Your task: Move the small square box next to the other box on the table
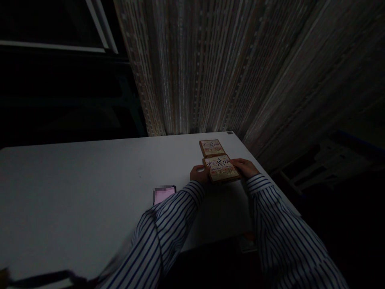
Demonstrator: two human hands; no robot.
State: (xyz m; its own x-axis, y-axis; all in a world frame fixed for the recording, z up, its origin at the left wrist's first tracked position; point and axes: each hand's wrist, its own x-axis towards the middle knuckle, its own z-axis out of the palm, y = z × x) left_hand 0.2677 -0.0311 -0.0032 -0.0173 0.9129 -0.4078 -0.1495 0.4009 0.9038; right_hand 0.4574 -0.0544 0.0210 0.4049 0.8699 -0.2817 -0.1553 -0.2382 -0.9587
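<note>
Between my hands is a flat Chinese chess box with a printed cover of dark brush lettering and reddish flowers. My left hand grips its left edge, thumb towards the cover. On the opposite edge, my right hand is closed with its fingers against the side. A second box with a matching cover lies on the white table just beyond the held one, and their edges meet or overlap. The undersides of both boxes are hidden.
A phone with a pinkish screen lies left of my left forearm, which partly covers it. A string curtain hangs behind the table's far edge. At the right, a pale chair-like frame stands in shadow. The room is dim.
</note>
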